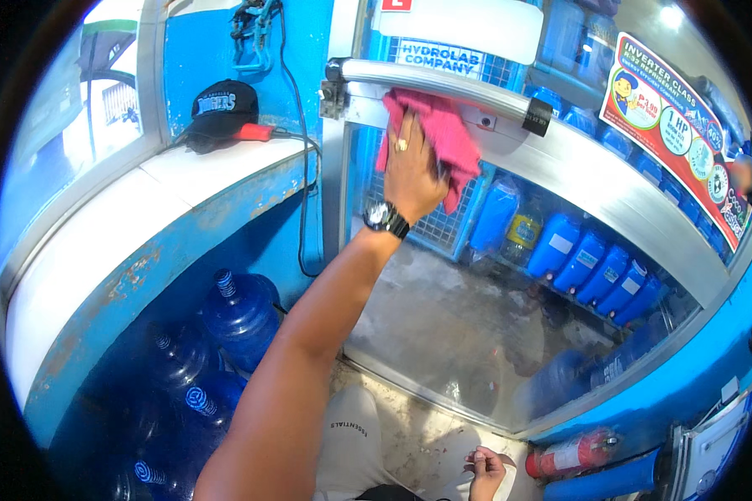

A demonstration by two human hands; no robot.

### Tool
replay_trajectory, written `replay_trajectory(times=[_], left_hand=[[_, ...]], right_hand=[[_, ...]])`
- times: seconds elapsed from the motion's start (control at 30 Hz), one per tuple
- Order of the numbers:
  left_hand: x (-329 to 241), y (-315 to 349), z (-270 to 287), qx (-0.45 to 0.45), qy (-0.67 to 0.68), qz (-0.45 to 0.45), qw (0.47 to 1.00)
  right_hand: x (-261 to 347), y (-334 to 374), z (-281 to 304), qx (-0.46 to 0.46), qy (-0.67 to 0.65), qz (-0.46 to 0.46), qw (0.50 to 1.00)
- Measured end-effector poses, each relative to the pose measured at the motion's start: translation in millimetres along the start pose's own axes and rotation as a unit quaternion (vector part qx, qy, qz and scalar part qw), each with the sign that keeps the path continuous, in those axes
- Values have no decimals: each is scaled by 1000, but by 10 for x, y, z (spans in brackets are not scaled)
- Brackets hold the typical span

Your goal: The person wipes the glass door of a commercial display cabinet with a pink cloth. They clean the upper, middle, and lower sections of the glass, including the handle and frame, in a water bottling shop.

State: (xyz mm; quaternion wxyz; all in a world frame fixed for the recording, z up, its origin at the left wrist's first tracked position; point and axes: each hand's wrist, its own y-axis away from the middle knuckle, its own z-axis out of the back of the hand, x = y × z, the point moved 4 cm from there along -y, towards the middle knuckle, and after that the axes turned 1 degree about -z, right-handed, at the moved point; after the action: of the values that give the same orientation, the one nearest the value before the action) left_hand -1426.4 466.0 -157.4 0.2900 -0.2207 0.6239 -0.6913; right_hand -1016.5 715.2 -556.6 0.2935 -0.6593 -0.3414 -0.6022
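Observation:
My left hand, with a dark watch and a ring, presses a bright pink cloth against the glass door's metal crossbar. Its fingers bend into the cloth, just under the silvery push bar. Part of the cloth hangs below the crossbar, over the glass. Low in the picture, by my light-coloured trousers, my right hand has its fingers curled in, and nothing shows in it. A small keyhole lock sits in the crossbar to the right of the cloth.
Large blue water bottles stand under a white-topped ledge at left. A black cap and a red-ended cable rest on it. Behind the glass are blue jugs. A red fire extinguisher lies at lower right, below a poster.

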Motion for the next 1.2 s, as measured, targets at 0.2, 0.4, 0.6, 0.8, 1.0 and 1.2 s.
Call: replay_trajectory(times=[0.2,0.4,0.6,0.8,1.0,1.2], left_hand=[[157,-118,-14,-20,-16,-2,1000],[70,211,-61,-36,82,48,995],[270,325,-61,-78,58,86,992],[614,-146,-39,-108,35,91,989],[591,-3,-106,-97,-54,144,983],[537,1,226,-156,-69,20,985]], right_hand=[[40,-21,-102,20,25,16,999],[-25,12,-78,16,17,-9,1000],[23,27,-120,33,24,9,999],[86,96,155,0,52,-8,999],[-68,50,286,-18,22,-9,1000],[-160,30,181,6,41,-16,999]])
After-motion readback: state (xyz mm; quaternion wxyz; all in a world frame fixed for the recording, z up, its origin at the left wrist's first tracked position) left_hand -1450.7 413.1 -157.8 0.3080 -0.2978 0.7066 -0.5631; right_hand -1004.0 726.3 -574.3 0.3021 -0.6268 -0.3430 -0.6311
